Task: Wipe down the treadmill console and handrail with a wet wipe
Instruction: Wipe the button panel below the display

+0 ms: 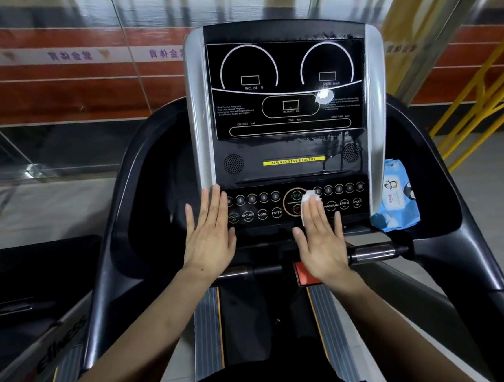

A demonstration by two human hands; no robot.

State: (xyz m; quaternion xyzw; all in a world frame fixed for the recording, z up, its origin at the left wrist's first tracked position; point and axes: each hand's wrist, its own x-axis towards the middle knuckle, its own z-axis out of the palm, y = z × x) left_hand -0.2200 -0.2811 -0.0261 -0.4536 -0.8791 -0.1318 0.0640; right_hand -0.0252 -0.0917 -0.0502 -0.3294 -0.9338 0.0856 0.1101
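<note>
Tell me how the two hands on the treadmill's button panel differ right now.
The right hand presses a white wet wipe onto the buttons beside START; the left hand has nothing under it. The left hand lies at the panel's left edge by the INCLINE buttons, the right hand nearer the middle. Both lie flat, fingers straight, palms down.

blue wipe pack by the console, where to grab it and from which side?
Grip the wipe pack across its lower bulging end, coming from the right with the right hand. Its left edge leans against the console frame, so that side is blocked; the soft wrapper suits a pinch.
</note>
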